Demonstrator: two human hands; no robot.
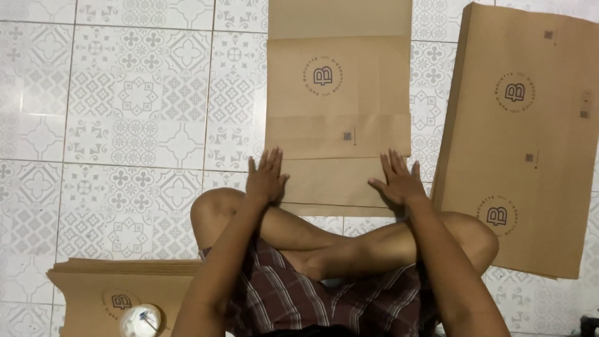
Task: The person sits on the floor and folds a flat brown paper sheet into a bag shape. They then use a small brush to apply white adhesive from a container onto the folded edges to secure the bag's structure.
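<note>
A person sits cross-legged on the tiled floor (125, 125). Both hands lie flat, fingers spread, pinching nothing. The left hand (266, 178) presses on the left bottom corner of a brown paper bag (337, 93). The right hand (399, 181) presses on the right bottom corner. The bag lies flat on the floor and stretches away from the fingertips. Just beside the right hand, further right, is a big stack of brown bags (524, 137). Near the left elbow is another stack (93, 287), with a small white roll (140, 320) on it.
</note>
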